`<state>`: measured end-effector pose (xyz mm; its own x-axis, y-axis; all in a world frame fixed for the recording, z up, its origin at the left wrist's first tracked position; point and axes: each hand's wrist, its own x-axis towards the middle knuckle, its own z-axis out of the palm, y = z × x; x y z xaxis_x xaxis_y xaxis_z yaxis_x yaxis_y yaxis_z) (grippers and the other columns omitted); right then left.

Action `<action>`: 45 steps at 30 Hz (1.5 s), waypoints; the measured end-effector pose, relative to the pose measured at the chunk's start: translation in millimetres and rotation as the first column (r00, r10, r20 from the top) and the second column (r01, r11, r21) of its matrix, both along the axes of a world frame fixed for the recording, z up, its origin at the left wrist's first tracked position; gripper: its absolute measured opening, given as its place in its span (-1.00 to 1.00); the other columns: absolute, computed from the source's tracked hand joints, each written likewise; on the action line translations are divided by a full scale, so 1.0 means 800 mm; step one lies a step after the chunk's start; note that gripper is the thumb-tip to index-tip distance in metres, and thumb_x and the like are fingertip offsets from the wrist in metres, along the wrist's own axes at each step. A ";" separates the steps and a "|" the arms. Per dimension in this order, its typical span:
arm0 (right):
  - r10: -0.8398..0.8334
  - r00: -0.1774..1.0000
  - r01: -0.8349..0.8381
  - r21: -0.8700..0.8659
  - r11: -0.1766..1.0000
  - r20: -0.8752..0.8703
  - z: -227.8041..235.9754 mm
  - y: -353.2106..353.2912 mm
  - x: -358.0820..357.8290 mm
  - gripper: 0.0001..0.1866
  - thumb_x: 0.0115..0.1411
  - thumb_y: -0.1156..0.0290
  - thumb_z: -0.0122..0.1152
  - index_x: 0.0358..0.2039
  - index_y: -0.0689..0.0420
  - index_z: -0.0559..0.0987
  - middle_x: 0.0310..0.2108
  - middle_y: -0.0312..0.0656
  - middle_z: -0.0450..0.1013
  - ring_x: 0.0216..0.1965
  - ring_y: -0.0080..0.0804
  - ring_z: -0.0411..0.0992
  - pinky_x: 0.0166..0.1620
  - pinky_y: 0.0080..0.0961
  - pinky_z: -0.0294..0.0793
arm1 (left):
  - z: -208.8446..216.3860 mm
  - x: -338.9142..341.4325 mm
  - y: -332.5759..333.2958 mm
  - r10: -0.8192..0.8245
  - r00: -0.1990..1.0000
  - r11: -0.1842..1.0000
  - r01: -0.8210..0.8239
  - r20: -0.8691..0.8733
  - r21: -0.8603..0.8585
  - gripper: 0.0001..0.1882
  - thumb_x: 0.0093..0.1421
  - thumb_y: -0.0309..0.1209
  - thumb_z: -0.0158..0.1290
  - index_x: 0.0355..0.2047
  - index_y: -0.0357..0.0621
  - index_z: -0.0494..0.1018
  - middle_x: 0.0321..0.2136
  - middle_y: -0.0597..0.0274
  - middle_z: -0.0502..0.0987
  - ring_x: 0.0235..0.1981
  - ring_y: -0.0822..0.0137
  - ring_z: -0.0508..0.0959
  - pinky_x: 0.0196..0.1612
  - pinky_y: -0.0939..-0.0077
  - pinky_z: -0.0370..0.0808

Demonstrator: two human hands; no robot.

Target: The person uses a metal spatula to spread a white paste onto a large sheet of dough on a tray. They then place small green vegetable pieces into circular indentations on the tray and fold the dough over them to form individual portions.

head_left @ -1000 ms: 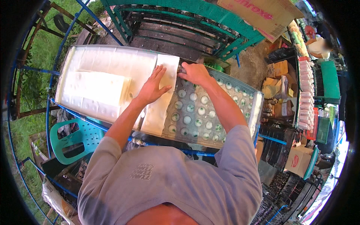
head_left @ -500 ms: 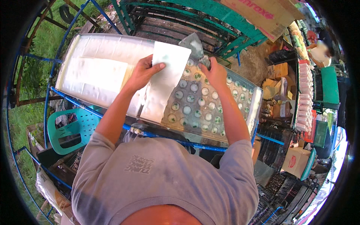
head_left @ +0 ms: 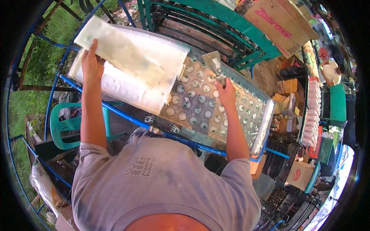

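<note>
My left hand [head_left: 92, 66] is closed on a long whitish strip [head_left: 117, 48], its fingers along the near edge. The strip slants over the left part of a long flat panel [head_left: 235, 133], above other whitish sheets [head_left: 129, 90] lying there. In my right hand [head_left: 226, 92] is a scraper with a broad, flat grey blade [head_left: 212, 59], its blade pointing away from me over the panel. Rows of round cups [head_left: 202, 99] with white and green in them show across the panel's uncovered right part. A white band [head_left: 263, 127] runs along its right end.
A blue metal rail [head_left: 127, 115] passes along the panel's near side. Beyond the panel stands a green slatted bench [head_left: 192, 23] with a cardboard box [head_left: 279, 25]. A teal plastic chair [head_left: 65, 125] is at left. Boxes and stacked goods [head_left: 310, 111] fill the right.
My left hand has carried the strip leftward from the panel's middle, uncovering more cups. My right hand, with the scraper, has moved slightly toward me and right. The view has shifted a little.
</note>
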<state>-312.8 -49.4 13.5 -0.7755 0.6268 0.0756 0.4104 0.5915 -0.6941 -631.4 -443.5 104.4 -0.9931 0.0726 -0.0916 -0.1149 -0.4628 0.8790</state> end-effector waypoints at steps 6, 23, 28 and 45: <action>0.031 0.986 -0.024 -0.050 0.998 0.161 0.015 -0.041 0.025 -0.47 0.20 -0.09 0.34 -0.16 0.16 0.52 -0.51 -0.02 0.52 -0.46 -0.05 0.51 -0.34 -0.20 0.45 | -0.153 -0.097 -0.155 -0.116 0.899 0.952 0.222 0.423 -0.210 -0.52 0.29 -0.21 0.23 0.11 -0.20 0.41 -0.09 0.09 0.54 -0.13 0.16 0.61 -0.12 0.26 0.65; 0.373 0.673 -0.554 0.101 0.826 0.639 0.004 0.008 -0.053 -0.45 0.19 -0.24 0.21 -0.14 0.00 0.57 -0.32 -0.01 0.61 -0.21 0.05 0.59 -0.17 -0.03 0.53 | -0.041 0.032 0.025 -0.638 0.768 0.645 0.500 -0.047 -0.578 -0.69 0.39 -0.25 0.09 -0.06 -0.27 0.49 -0.30 0.18 0.60 -0.28 0.38 0.63 -0.19 0.50 0.60; 0.403 0.612 -0.578 0.037 0.815 0.681 0.041 0.024 -0.050 -0.44 0.20 -0.23 0.19 -0.10 0.01 0.58 -0.27 -0.01 0.63 -0.17 0.05 0.59 -0.13 -0.05 0.55 | -0.033 0.083 0.098 -0.631 0.775 0.652 0.504 -0.037 -0.566 -0.75 0.37 -0.34 0.10 -0.12 -0.32 0.51 -0.32 0.18 0.60 -0.31 0.40 0.61 -0.16 0.49 0.57; 0.417 0.694 -0.554 0.066 0.830 0.586 0.006 -0.007 -0.085 -0.41 0.22 -0.25 0.17 -0.06 0.02 0.58 -0.24 0.00 0.63 -0.13 0.04 0.59 -0.10 -0.03 0.54 | -0.114 0.146 0.200 -0.694 0.712 0.578 0.460 -0.109 -0.674 -0.68 0.34 -0.38 0.10 0.04 -0.28 0.52 -0.11 0.06 0.64 -0.05 0.27 0.61 0.04 0.38 0.52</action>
<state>-381.1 -55.0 18.2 -0.9207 0.1683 -0.3522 0.2755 0.9194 -0.2808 -514.5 -283.3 13.4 -0.7222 0.6916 -0.0078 0.1718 0.1904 0.9666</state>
